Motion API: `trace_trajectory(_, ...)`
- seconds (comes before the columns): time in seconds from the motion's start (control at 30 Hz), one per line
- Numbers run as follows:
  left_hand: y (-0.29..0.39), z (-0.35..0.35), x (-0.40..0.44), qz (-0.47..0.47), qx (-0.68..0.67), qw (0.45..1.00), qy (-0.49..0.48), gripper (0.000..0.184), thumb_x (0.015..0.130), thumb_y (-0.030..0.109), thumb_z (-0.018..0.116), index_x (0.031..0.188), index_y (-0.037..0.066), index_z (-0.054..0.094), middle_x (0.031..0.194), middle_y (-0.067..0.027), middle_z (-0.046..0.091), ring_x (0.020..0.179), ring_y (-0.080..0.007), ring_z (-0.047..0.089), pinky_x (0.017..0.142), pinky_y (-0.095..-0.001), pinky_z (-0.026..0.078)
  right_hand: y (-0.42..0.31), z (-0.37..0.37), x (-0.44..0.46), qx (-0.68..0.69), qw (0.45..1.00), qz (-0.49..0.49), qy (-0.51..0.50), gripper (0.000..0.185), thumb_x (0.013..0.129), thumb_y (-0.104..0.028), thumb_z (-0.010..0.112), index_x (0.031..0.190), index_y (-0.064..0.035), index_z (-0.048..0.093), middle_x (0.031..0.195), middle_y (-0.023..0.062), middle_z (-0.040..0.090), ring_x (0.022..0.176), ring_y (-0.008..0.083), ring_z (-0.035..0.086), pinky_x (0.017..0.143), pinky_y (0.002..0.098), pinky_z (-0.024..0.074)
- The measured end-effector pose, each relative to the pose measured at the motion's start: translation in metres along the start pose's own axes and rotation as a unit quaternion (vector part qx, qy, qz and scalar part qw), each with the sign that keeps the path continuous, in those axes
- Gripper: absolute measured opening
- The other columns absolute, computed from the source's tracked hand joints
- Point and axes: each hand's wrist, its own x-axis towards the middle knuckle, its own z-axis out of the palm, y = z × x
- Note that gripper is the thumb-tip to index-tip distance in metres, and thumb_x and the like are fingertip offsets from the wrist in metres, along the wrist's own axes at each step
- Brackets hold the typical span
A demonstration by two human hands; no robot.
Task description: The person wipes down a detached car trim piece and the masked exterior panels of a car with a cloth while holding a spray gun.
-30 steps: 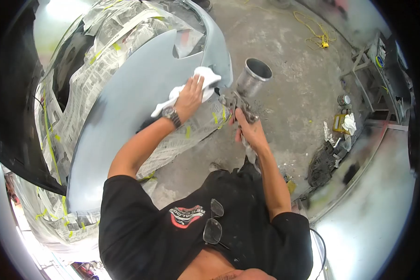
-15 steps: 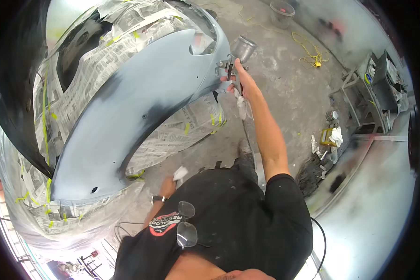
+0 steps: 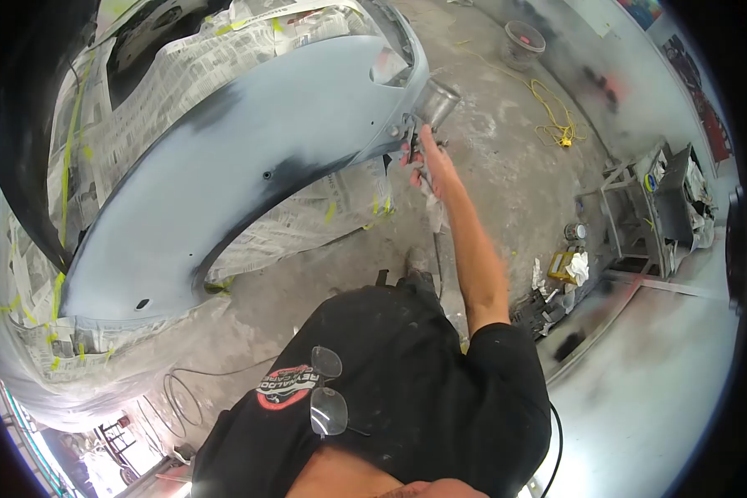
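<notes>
My right hand (image 3: 432, 164) is closed around a paint spray gun (image 3: 411, 137), my arm stretched forward. The gun's metal cup (image 3: 437, 104) tilts up and to the right. Its front end is close to the far end of a grey-primed car fender (image 3: 199, 178); whether they touch I cannot tell. Dark patches show along the fender's wheel-arch edge and upper side. Masking newspaper (image 3: 183, 87) with yellow-green tape surrounds the fender. My left hand is out of sight.
A hose (image 3: 438, 253) hangs below the gun. A clear bucket (image 3: 523, 46) and a yellow cord (image 3: 560, 129) lie on the concrete floor. At the right stand a metal rack (image 3: 639, 207), a can (image 3: 574, 232) and a yellow box (image 3: 563, 267). Another hose (image 3: 174, 394) curls at lower left.
My left hand, which held a white piece of cloth or paper near my waist, has gone out of view. The view has shifted; my right hand still grips the spray gun by the fender's far end.
</notes>
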Motion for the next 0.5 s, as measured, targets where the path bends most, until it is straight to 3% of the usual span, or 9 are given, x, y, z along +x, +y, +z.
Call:
trace_trajectory(0.13, 0.027, -0.016, 0.022, 0.002, -0.01, 1.0, 0.006, 0.047, 0.098, 0.036, 0.057, 0.114, -0.007, 0.067, 0.105, -0.0326, 0.07, 0.101, -0.0489, 0.068, 0.083, -0.0519, 0.051, 0.032, 0.022, -0.026, -0.019, 1.0, 0.017, -0.012, 0.071, 0.096, -0.073, 0.05, 0.112, -0.0061, 0.067, 0.081, 0.009, 0.069, 0.045, 0.0167, 0.049, 0.042, 0.0313, 0.0404)
trace_trajectory(0.17, 0.031, -0.02, 0.031, 0.005, -0.035, 0.999, 0.009, 0.048, 0.098, 0.037, 0.057, 0.114, -0.007, 0.067, 0.105, -0.0327, 0.07, 0.1, -0.0488, 0.068, 0.083, -0.0517, 0.051, 0.044, 0.031, -0.03, -0.007, 1.0, -0.02, 0.003, 0.07, 0.097, -0.072, 0.05, 0.111, -0.0054, 0.067, 0.08, 0.0091, 0.069, 0.046, 0.0167, 0.05, 0.042, 0.0312, 0.0406)
trace_trajectory(0.3, 0.031, -0.031, 0.066, 0.037, -0.228, 0.973, 0.006, 0.051, 0.098, 0.04, 0.058, 0.113, -0.008, 0.067, 0.107, -0.032, 0.071, 0.102, -0.0471, 0.069, 0.081, -0.0524, 0.051, 0.049, 0.038, -0.054, -0.016, 0.997, 0.05, -0.052, 0.067, 0.097, -0.068, 0.054, 0.11, -0.004, 0.065, 0.09, 0.0098, 0.068, 0.059, 0.0172, 0.06, 0.041, 0.031, 0.0422)
trace_trajectory(0.4, 0.02, -0.03, 0.071, -0.001, -0.159, 0.987, -0.003, 0.044, 0.098, 0.037, 0.058, 0.114, -0.003, 0.067, 0.101, -0.0303, 0.071, 0.099, -0.0486, 0.068, 0.08, -0.0542, 0.052, 0.053, 0.045, -0.061, -0.029, 0.999, 0.01, -0.023, 0.071, 0.097, -0.071, 0.05, 0.109, -0.0038, 0.068, 0.081, 0.0098, 0.069, 0.044, 0.0169, 0.05, 0.042, 0.0313, 0.0411)
trace_trajectory(0.5, -0.038, 0.001, 0.079, 0.142, -0.031, 0.989, -0.014, 0.037, 0.097, 0.035, 0.06, 0.115, 0.003, 0.066, 0.091, -0.0287, 0.069, 0.095, -0.0496, 0.067, 0.079, -0.0564, 0.052, 0.038, 0.042, -0.059, 0.001, 1.0, -0.007, 0.008, 0.068, 0.097, -0.068, 0.056, 0.112, -0.0025, 0.064, 0.09, 0.0096, 0.067, 0.065, 0.0184, 0.062, 0.041, 0.0319, 0.0421)
